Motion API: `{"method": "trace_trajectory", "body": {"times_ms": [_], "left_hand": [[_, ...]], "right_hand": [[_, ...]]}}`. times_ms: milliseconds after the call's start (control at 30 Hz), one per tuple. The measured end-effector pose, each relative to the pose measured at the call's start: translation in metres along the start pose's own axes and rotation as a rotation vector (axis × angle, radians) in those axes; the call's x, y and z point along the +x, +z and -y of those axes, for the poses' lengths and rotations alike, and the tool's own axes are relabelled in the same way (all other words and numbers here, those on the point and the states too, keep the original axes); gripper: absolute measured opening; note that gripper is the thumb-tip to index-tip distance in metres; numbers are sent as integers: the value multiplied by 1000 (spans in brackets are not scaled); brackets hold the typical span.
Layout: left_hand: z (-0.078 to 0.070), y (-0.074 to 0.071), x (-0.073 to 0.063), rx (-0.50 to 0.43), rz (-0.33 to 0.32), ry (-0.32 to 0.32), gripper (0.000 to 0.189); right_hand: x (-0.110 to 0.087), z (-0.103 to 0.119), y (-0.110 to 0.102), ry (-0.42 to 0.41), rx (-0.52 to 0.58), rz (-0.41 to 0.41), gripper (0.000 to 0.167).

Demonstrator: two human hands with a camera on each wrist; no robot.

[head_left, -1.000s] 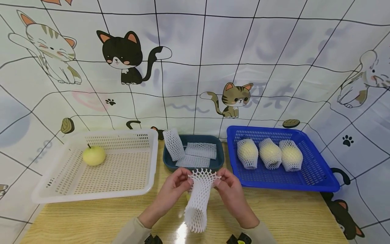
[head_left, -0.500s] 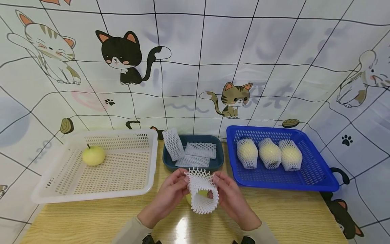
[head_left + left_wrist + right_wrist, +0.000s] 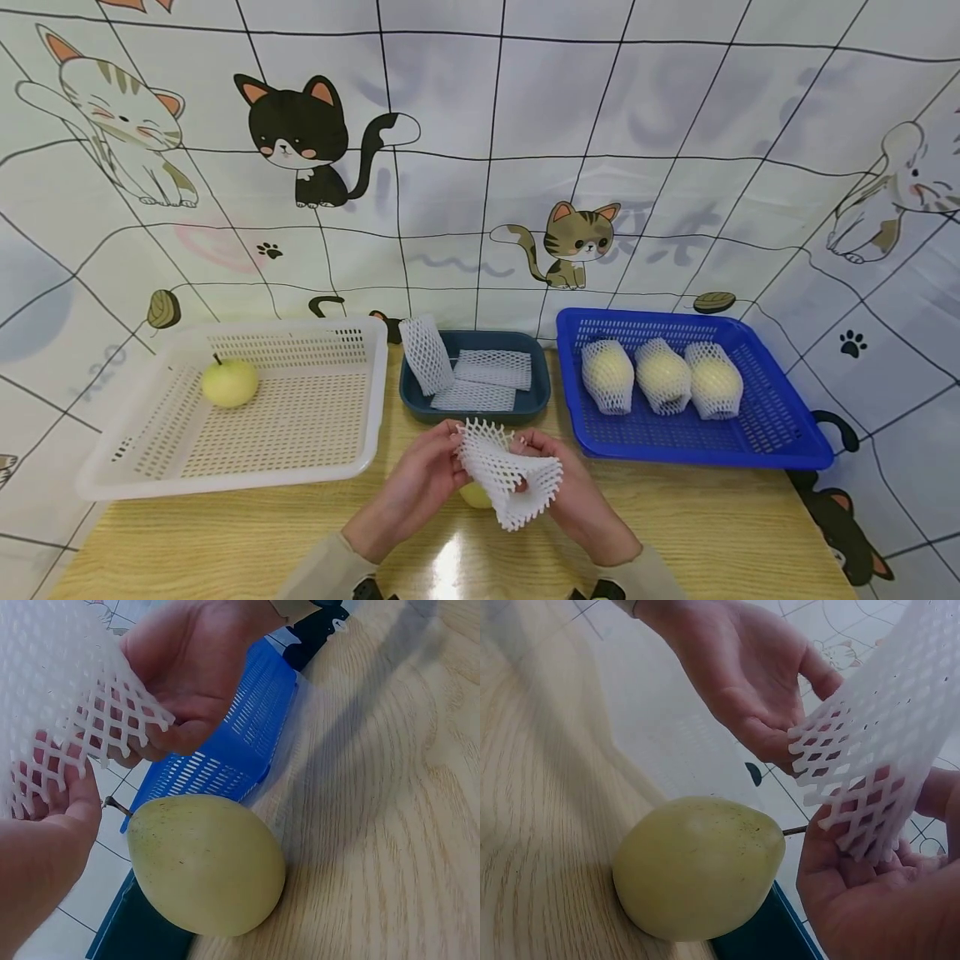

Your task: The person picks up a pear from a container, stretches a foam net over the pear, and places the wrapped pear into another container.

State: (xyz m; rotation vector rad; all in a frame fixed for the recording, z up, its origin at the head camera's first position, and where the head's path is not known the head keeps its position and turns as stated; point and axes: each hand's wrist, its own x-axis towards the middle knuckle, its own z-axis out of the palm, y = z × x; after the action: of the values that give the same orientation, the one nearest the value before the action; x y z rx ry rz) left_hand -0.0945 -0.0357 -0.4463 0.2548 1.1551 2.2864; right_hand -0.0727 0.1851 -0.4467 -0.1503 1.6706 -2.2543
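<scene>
A white foam net sleeve (image 3: 504, 475) is held in the air by both hands, its near end gaping in the head view. The left hand (image 3: 422, 477) grips the sleeve's left edge. On the other side the right hand (image 3: 576, 487) holds it, and a fingertip shows in the near opening. In the right wrist view, right-hand fingers (image 3: 855, 862) show through the mesh; whether they lie inside or behind it I cannot tell. Below the sleeve a yellow-green pear (image 3: 206, 862) stands on the wooden table, stem up, apart from both hands. In the head view the sleeve mostly hides this pear (image 3: 475, 497).
At left, a white basket (image 3: 377, 383) holds one bare pear (image 3: 230, 383). Behind the hands, a teal tray (image 3: 545, 392) contains several flat foam sleeves (image 3: 495, 369). A blue basket (image 3: 637, 450) on the right holds three sleeved pears (image 3: 663, 379). A cat-patterned cloth (image 3: 450, 192) rises behind.
The sleeve's lower end has swung up and to the right, from hanging toward the person to sitting before the right hand. More of the pear beneath shows now. Both hands keep hold.
</scene>
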Motion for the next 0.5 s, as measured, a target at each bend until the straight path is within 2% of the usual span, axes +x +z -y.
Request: {"method": "trace_trajectory", "body": {"times_ms": [233,367,500], "left_hand": [[6,0,2,71,-77,-7,7],[9,-1,4,114,-146,-13,6],[15,-3,6,131,-215,-11,10]], "right_hand": [[4,-8,-2,-98,-14,28,17],[7,-12,-3,-75,-61,-42,10],[11,-15,1,-31,-106,-157,4]]}}
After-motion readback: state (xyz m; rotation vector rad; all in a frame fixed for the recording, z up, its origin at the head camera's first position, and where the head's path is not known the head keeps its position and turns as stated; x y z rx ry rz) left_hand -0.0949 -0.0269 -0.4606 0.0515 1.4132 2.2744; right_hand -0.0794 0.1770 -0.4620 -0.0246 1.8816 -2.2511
